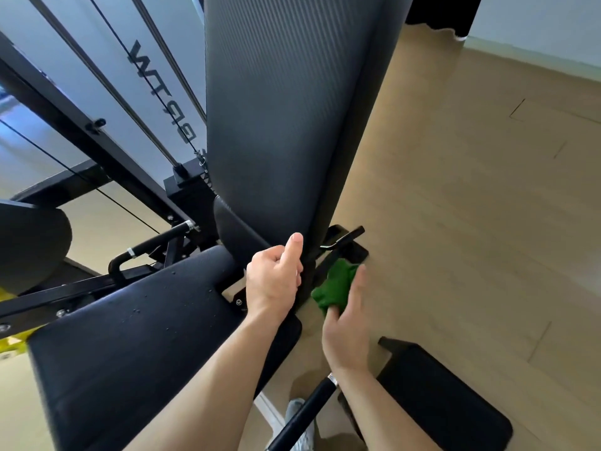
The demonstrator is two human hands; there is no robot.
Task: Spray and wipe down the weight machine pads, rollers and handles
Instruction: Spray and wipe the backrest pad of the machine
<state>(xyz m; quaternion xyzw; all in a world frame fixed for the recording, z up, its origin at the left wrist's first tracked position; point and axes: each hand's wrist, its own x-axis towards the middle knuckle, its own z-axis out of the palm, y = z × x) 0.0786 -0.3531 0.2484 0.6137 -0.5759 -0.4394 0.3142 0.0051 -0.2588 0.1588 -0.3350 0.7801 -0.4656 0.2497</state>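
The back pad (286,125) is gripped at its edge by the left hand (273,279), thumb raised; just beside it the green cloth (335,284), pinched in the right hand (346,327), should be drawn firmly upward.

A crumpled green cloth (335,284) is sitting pinched between the thumb and straight fingers (357,284) of the right hand (344,327). The ribbed black back pad (292,109) is rising steeply, its lower edge meeting the raised thumb of the left hand (273,281). The droplet-speckled seat pad (130,336) is lying left of those curled fingers.
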